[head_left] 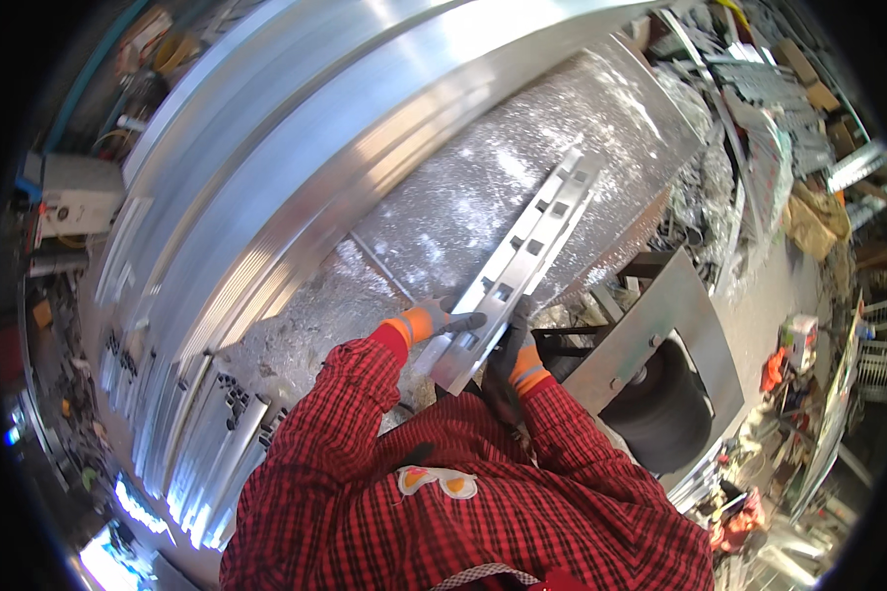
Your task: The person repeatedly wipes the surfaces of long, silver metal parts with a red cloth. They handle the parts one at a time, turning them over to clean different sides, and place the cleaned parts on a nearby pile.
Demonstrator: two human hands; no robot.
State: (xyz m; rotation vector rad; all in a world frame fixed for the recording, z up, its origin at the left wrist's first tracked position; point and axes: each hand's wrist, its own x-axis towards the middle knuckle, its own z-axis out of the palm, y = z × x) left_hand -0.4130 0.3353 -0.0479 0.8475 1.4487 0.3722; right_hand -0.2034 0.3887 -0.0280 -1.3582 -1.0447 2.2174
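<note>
A long silvery metal profile [519,264] with square cut-outs along it slants from close to my body up over the work surface. It looks like two strips lying side by side, but I cannot tell whether they are joined. My left hand [445,318], in a dark glove with an orange cuff, grips its near part from the left. On the right side, my right hand [509,353], gloved alike, closes round the same near part, with its fingers partly hidden. The profile's far end reaches over the scuffed metal table [443,202], which is strewn with shiny flecks.
Long aluminium bars [296,167] are stacked across the left and far side. At my right stands a machine with a metal plate [695,305] and a dark round drum or wheel [660,419]. Metal scraps [705,167] heap beyond the table's right edge. A white box [79,192] stands far left.
</note>
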